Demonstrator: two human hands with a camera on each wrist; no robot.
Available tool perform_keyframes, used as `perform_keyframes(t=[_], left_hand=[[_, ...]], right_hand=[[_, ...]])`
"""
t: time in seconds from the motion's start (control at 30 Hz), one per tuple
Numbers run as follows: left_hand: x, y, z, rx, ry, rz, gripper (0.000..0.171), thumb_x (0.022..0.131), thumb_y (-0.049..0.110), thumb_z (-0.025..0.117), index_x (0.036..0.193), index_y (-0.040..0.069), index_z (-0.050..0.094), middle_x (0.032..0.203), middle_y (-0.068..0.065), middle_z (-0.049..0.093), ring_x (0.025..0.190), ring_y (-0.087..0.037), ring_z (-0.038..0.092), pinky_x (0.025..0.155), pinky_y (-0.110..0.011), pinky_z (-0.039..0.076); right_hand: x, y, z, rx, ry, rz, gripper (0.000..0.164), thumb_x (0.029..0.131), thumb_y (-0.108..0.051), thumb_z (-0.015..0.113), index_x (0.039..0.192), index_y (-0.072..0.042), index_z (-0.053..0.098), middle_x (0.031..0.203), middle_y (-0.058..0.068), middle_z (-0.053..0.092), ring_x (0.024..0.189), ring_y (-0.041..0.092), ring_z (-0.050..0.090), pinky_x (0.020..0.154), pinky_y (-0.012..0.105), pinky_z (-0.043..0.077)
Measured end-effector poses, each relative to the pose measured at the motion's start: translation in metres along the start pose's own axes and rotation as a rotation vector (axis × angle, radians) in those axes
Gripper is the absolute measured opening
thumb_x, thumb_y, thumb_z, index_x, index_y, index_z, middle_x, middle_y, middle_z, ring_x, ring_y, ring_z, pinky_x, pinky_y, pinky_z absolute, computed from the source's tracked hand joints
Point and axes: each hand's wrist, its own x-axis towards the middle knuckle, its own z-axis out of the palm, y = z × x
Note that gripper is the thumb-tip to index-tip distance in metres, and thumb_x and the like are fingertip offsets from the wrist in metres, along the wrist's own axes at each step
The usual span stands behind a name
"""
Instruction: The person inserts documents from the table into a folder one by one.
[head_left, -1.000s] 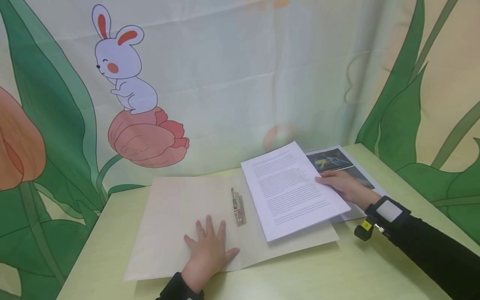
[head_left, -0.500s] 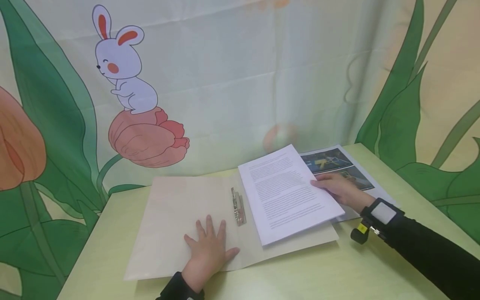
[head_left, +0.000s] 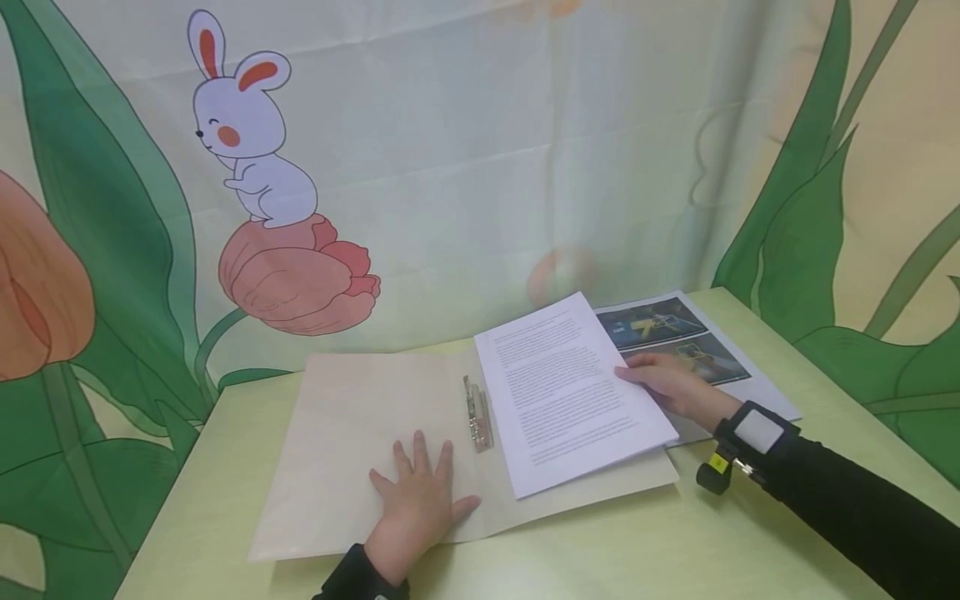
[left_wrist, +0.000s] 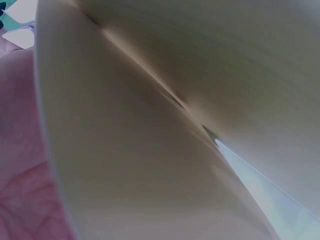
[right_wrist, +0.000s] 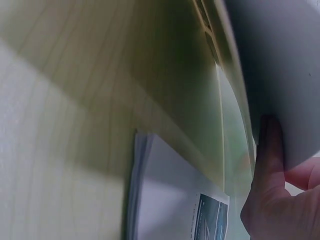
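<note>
Pinching the printed sheets (head_left: 566,396) by their right edge with my right hand (head_left: 663,382): thumb on the upper face, fingers underneath, paper clamped between. Right wrist view confirms the fingers beneath; sheet count cannot be told. My left hand (head_left: 416,500) lies with fingers spread on the left cover of the opened folder (head_left: 352,408), holding nothing.

Position: the sheets are over the folder's right cover, just beside the metal clip (head_left: 477,417), slanted relative to it, right edge raised. Right of them, a stack topped by a photo page (head_left: 757,396) lies on the table (head_left: 600,550), partly hidden by the sheets and my right hand.

Handling (judged): light, flexible, smooth-faced; layers could slide over one another under a loose pinch, and a hard squeeze could crease the edge. Best hold is about midway along the long edge, as now, thumb above and fingers spread below to limit sag. The folder seems stiffer card; a flat palm should steady it. The clip looks rigid.

Compared with 1.0 s ago: the sheets have shifted left and toward me, their left edge now closer to the clip. My right hand has travelled with them, and more of the photo page is uncovered. Left hand and folder: no clear change.
</note>
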Motion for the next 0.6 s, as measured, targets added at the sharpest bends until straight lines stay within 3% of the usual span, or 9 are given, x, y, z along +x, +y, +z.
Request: perform_keyframes(t=[0.6], left_hand=[[-0.0011,0.0016,-0.0026,-0.007,-0.005,-0.006,0.084,0.087,0.069,0.056,0.148,0.013,0.045,0.152,-0.026,0.026,0.137,-0.053,0.023,0.091,-0.077,0.019]], right_hand=[[-0.0018,0.0022,0.0086,-0.05,0.005,0.019,0.061,0.099,-0.024,0.06,0.143,0.01,0.036,0.12,0.022,0.056,0.096,0.023,0.063,0.078,0.029,0.051]])
